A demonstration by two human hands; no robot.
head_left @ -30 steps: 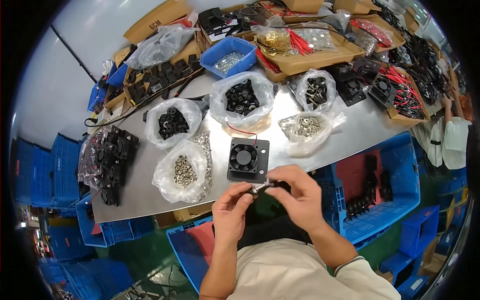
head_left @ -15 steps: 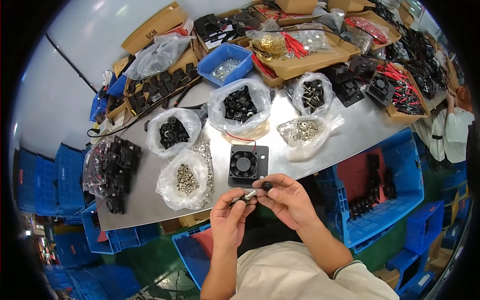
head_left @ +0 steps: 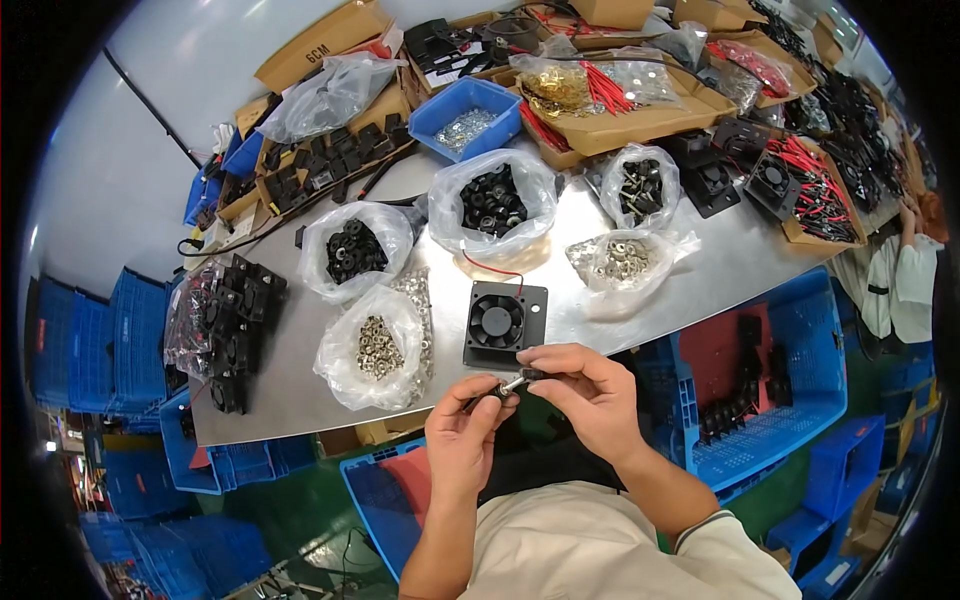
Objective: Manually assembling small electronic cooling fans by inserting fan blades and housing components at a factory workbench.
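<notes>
My left hand (head_left: 460,435) pinches a small black part with a silver metal threaded post (head_left: 513,384); the fingers hide much of its base. A small round black knob (head_left: 532,374) is between the fingertips of my right hand (head_left: 592,400), up against the free end of the post. Whether the two are threaded together I cannot tell. Just beyond my hands, a black fan (head_left: 496,321) on a square black plate (head_left: 537,325) lies flat near the table's front edge, with a red wire (head_left: 490,267) running from its far side.
Clear bags of black parts (head_left: 493,200), black caps (head_left: 354,252), metal nuts (head_left: 379,348), pale washers (head_left: 622,258) and black screws (head_left: 645,188) stand on the metal table (head_left: 590,335). Stacked fans (head_left: 240,320) lie left. Blue crates (head_left: 838,375) flank the table.
My right hand has brought the black knob left to the end of the metal post, closing the small gap between them. The whole view has shifted slightly.
</notes>
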